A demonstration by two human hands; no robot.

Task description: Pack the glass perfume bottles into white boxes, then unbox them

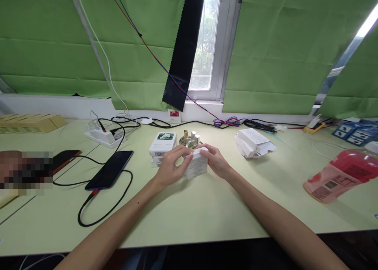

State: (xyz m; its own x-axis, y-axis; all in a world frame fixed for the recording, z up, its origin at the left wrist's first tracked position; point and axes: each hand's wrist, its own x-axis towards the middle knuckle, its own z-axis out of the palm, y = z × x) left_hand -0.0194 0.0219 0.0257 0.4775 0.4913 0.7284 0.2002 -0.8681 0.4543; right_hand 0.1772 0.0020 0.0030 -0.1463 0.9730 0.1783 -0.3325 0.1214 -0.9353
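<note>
Between my two hands a small white box [197, 168] with fine printed text stands tilted slightly on the table. My left hand [174, 163] grips its left side, the thumb at the top edge. My right hand [215, 159] holds the right side, fingers at the top. Just behind the box are several small glass bottles [193, 138] with gold and silver tops, partly hidden by my fingers. Beside my left hand sits a stack of white boxes [163, 144], the top one bearing a picture of a white flower.
Opened white cartons [254, 143] lie to the right, and a pink-red bottle [339, 177] is farther right. On the left are a phone [110, 169] with a cable, a power strip [104, 138] and yellow boxes [32, 123]. Black cables [260, 125] run along the back.
</note>
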